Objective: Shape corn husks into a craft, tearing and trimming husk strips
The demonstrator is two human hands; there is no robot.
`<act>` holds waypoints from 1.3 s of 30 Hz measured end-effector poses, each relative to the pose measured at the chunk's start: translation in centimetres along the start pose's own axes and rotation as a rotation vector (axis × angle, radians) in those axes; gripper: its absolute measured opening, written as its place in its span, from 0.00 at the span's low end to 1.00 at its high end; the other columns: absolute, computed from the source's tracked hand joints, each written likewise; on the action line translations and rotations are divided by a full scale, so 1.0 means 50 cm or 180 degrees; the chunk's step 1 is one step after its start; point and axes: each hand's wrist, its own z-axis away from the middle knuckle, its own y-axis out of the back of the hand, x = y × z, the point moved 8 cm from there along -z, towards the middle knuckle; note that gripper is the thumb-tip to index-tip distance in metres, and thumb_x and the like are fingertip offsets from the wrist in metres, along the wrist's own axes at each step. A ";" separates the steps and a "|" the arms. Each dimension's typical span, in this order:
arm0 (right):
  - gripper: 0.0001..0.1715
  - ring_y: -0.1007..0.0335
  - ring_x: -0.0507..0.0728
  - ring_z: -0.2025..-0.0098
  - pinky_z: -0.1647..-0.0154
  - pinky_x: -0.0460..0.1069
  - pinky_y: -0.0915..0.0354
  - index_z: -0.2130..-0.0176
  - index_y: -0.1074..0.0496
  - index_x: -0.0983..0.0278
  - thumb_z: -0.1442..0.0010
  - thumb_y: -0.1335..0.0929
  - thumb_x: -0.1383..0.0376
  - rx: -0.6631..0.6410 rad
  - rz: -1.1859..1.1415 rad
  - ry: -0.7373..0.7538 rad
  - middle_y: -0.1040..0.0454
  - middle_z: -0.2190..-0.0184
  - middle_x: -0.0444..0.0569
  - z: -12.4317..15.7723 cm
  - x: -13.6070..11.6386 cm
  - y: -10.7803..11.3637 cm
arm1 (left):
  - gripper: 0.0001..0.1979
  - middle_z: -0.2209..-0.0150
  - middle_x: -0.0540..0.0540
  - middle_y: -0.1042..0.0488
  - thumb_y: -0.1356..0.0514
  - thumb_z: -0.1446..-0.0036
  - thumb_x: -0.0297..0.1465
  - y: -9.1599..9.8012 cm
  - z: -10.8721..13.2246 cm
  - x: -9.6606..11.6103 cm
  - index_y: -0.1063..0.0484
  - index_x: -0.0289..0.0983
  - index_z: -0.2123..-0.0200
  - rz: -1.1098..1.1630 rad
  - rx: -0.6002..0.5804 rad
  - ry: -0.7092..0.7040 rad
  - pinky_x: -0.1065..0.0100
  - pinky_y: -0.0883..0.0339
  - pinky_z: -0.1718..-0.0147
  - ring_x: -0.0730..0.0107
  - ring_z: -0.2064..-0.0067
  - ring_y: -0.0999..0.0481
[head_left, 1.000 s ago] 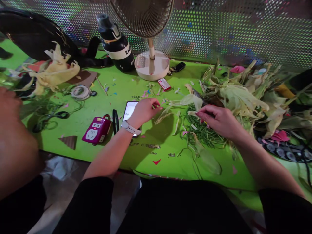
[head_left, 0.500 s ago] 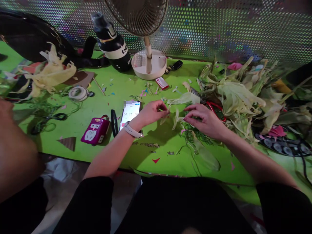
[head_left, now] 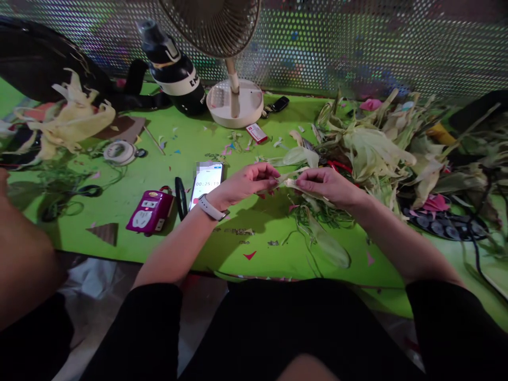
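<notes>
My left hand [head_left: 260, 179], with a pale watch strap on its wrist, pinches one side of a thin strip of corn husk [head_left: 289, 181]. Fingertips of my right hand [head_left: 327, 185] are closed on the other side of the same pale strip, close to the left fingers. The strip is held above the green table; its exact shape is partly covered by my fingers. Below the right hand lie shredded green strands [head_left: 331, 214] and a broad, translucent husk piece [head_left: 329, 243]. Another loose husk leaf [head_left: 299, 156] lies just beyond my hands.
A heap of dry corn husks [head_left: 381, 143] covers the right side. Beyond the hands stand a fan [head_left: 234, 103] and a black bottle [head_left: 180, 79]. Left of them lie a lit phone [head_left: 207, 182] and a purple box [head_left: 150, 211]. Another person's arm [head_left: 24, 238] is at far left.
Both hands have come together, and the right fingers have closed on the husk strip. The whole view has shifted slightly, so the table things appear further left.
</notes>
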 end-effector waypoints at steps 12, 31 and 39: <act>0.13 0.21 0.57 0.64 0.57 0.54 0.24 0.69 0.25 0.63 0.51 0.23 0.57 0.0504 -0.1636 -0.0539 0.19 0.69 0.49 0.000 0.019 0.045 | 0.17 0.49 0.42 0.26 0.36 0.44 0.34 0.072 -0.001 0.022 0.27 0.38 0.51 -0.1514 0.1167 -0.0659 0.58 0.34 0.47 0.63 0.48 0.27; 0.16 0.25 0.50 0.71 0.69 0.45 0.28 0.71 0.24 0.64 0.52 0.22 0.55 -0.0036 -0.1509 -0.0204 0.20 0.71 0.45 0.017 0.015 -0.045 | 0.15 0.63 0.47 0.20 0.31 0.52 0.44 -0.054 0.002 -0.002 0.19 0.39 0.65 0.1312 0.0636 -0.0676 0.63 0.30 0.54 0.67 0.58 0.23; 0.17 0.29 0.48 0.74 0.72 0.44 0.30 0.70 0.22 0.64 0.52 0.22 0.53 0.0316 -0.1091 -0.0235 0.22 0.73 0.45 0.012 0.032 -0.021 | 0.12 0.65 0.48 0.19 0.30 0.51 0.38 -0.010 0.005 -0.003 0.19 0.40 0.63 0.2041 0.1053 -0.0810 0.70 0.27 0.64 0.73 0.65 0.20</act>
